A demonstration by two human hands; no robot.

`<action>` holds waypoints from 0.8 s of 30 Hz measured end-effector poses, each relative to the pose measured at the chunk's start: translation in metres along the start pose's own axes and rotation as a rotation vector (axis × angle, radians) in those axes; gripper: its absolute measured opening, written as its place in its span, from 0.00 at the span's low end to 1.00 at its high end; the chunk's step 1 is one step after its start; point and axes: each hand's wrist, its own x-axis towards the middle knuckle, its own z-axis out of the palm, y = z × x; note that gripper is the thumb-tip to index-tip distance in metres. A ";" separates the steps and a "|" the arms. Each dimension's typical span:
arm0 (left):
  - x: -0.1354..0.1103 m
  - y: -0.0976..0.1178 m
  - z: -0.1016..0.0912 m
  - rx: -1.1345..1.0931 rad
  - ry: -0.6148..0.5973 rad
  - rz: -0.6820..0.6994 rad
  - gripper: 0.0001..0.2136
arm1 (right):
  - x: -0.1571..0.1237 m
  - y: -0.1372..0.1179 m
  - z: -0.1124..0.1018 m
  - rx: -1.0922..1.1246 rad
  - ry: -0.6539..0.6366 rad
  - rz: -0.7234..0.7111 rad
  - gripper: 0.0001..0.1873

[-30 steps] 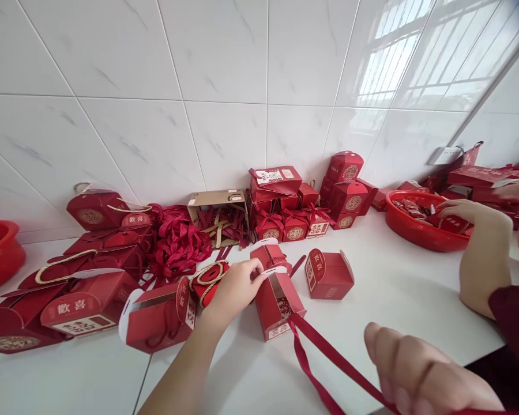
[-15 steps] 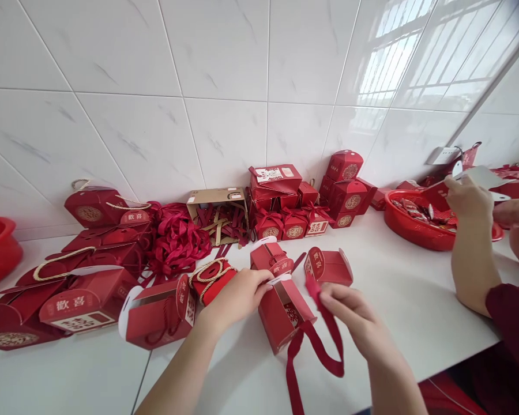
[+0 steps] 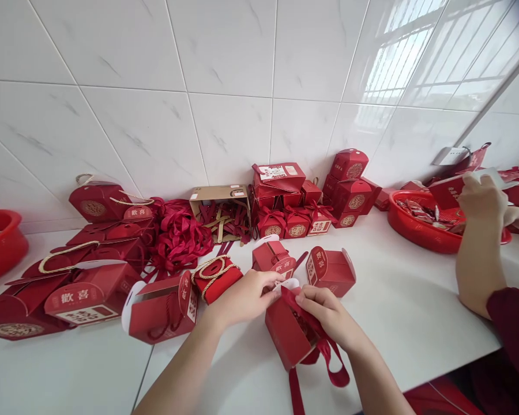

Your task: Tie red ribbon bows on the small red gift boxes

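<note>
Gift box (image 3: 285,340) is the small red one lying tipped on the white counter (image 3: 393,311), dead centre and closest to the camera. Well off to its right, a co-worker's hand (image 3: 482,196) holds a flat card over a red basket (image 3: 419,236). Back-left of the box there's a heap of loose ribbons (image 3: 179,236), and just left of it a bigger open carrier box (image 3: 160,311). A dark red ribbon (image 3: 294,392) trails out at the box's near edge and loops on its right side.

Left hand (image 3: 242,300) pinches the white-edged flap at the box's top. Right hand (image 3: 328,314) has its fingertips clamped on the ribbon, right against that same top.

Looks to me like the ribbon-wrapping bit, about midway. I'd say the next move needs the flap held shut and the ribbon pulled snug.
</note>
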 end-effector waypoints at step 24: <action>-0.005 0.003 -0.003 -0.043 -0.071 -0.038 0.17 | 0.002 -0.001 -0.001 -0.075 0.042 0.024 0.20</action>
